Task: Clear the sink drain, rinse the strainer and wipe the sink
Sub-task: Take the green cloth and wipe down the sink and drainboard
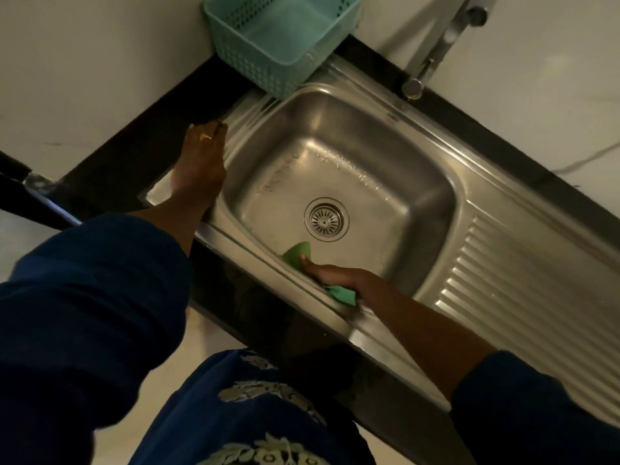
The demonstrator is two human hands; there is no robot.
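Observation:
The steel sink (pixel 432 196) fills the middle of the view, its basin wet with streaks of droplets. A round metal strainer (pixel 326 220) sits seated in the drain at the basin floor. My right hand (pixel 335 274) presses a green cloth (pixel 297 253) against the near inner wall of the basin, just below the strainer; part of the cloth sticks out under my palm. My left hand (pixel 201 162) lies flat on the sink's left rim, fingers together, holding nothing; it wears a ring.
A teal perforated basket (pixel 278 38) stands at the sink's far left corner. A chrome tap (pixel 436 52) comes off the wall behind the basin. A ribbed drainboard (pixel 523 283) lies to the right. Black counter edging (pixel 141 142) surrounds the sink.

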